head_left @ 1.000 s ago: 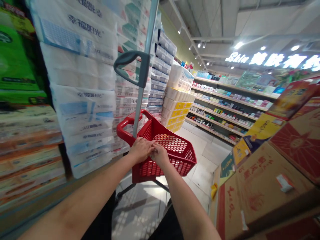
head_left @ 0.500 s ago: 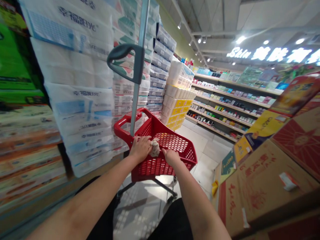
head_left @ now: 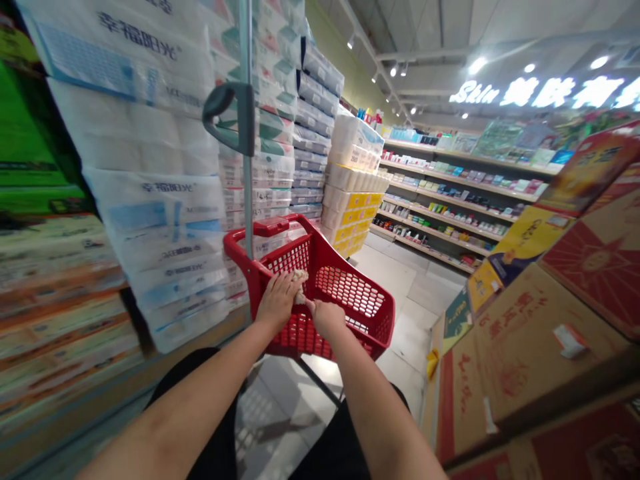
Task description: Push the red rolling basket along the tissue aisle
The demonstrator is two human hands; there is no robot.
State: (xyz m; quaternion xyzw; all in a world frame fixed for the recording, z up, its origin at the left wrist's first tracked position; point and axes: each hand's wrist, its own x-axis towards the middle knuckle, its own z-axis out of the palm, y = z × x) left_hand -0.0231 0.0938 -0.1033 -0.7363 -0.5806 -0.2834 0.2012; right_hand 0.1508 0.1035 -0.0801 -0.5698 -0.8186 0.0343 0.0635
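Observation:
A red plastic shopping basket [head_left: 350, 293] on a wheeled frame stands in front of me, with a grey pull handle [head_left: 227, 113] on a metal pole rising from its left side. My left hand [head_left: 277, 301] rests on the basket's near rim, fingers curled around a small crumpled whitish wad [head_left: 300, 277], perhaps tissue or cloth. My right hand [head_left: 325, 317] grips the same rim just to the right, thumb touching the wad. Both forearms reach forward from the bottom of the view.
Stacked packs of toilet paper [head_left: 165, 200] fill the left side, with yellow-and-white packs [head_left: 353, 200] farther down. Cardboard boxes [head_left: 525, 347] line the right. Shelves of small goods [head_left: 450, 213] run along the back. A tiled aisle floor [head_left: 400, 280] leads ahead.
The hands, clasped together on the rim a second ago, have parted slightly, showing the whitish wad. The basket has turned a little and the pole has swung to the left.

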